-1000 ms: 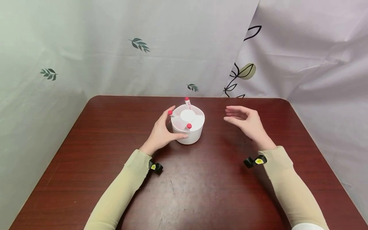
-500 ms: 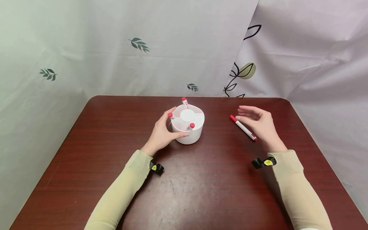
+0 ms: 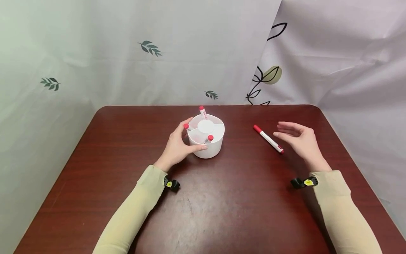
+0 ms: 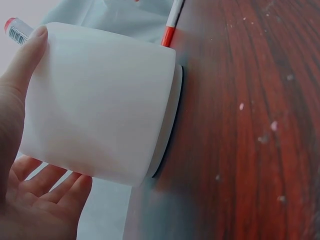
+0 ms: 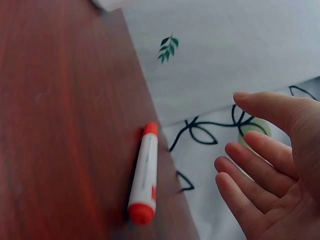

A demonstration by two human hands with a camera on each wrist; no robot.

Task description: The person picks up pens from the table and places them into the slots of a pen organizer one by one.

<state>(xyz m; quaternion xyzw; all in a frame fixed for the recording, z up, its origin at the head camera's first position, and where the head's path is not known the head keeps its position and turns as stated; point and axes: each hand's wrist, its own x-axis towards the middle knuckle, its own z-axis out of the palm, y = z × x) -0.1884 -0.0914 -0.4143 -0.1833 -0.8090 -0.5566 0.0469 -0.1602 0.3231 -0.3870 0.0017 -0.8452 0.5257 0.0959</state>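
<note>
A white round pen holder with divided sections stands on the table, and my left hand grips it from the left side. The thumb lies along its front wall, while the fingers curl behind it, as the left wrist view also shows. Three red-capped markers lean in the holder: one at the back, one at the left and one at the front. Another marker, white with a red cap, lies on the table. To its right my right hand hovers, fingers loosely bent and holding nothing.
The dark red wooden table reaches back to a pale curtain printed with leaves. A second curtain hangs at the right. Black cameras are strapped to both wrists.
My right hand has moved right, and the marker lying on the table has come into view. The holder has turned slightly counterclockwise, its markers shifting with it, under my left hand.
</note>
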